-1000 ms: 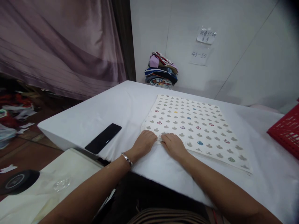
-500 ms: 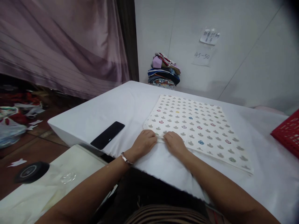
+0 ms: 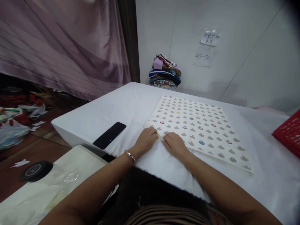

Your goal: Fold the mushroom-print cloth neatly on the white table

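Note:
A folded white cloth (image 3: 194, 122) printed with rows of grey mushroom shapes and a few coloured ones lies flat on the white-covered table (image 3: 112, 106). At its near left corner, my left hand (image 3: 147, 140) has its fingers curled over the edge and closed on the layers. My right hand (image 3: 174, 143) grips the same near edge a little to the right, fingers bent. Between the two hands the edge layers are slightly lifted and part a little. My fingertips partly hide that corner.
Left of my left hand lies a black phone (image 3: 109, 135). Folded fabrics (image 3: 165, 72) are piled beyond the table's far edge, by the wall. A red plastic basket (image 3: 288, 134) stands at the right. A lower white surface at left carries a black round object (image 3: 37, 171).
My left hand has shifted slightly up and the cloth's edge between my hands has lifted a bit. The rest of the cloth lies as before.

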